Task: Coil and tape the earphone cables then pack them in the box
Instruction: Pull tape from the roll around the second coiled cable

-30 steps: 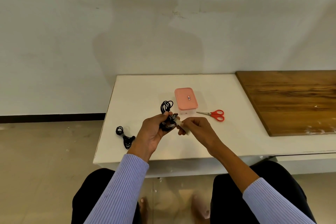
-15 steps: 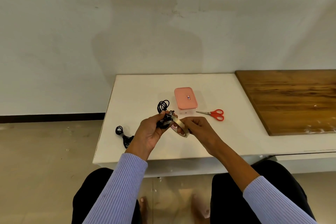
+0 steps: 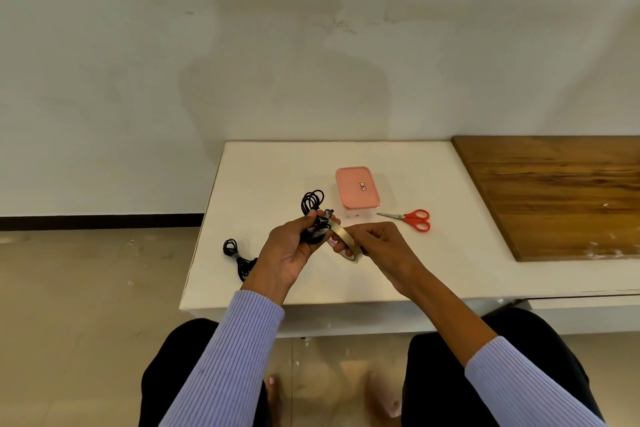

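Gripping a coiled black earphone cable [image 3: 313,218], the left hand [image 3: 291,253] curls tight around it; the right hand [image 3: 382,246] pinches a tape roll [image 3: 344,243].

Both hover over the table [image 3: 450,270], just in front of the closed pink box [image 3: 356,191]; another taped coil [image 3: 239,258] lies left of the box.

1. The person is wearing a long-sleeved top in pale lavender-blue with fine vertical ribbing.
2. The left sleeve [image 3: 225,364] is ending in a plain cuff partway up the forearm, leaving the left hand [image 3: 287,253] bare.
3. The right sleeve [image 3: 526,388] is sitting pushed further up, baring the forearm and right hand [image 3: 384,246].
4. Black trousers are covering both legs.
5. Bare toes are showing below, blurred.
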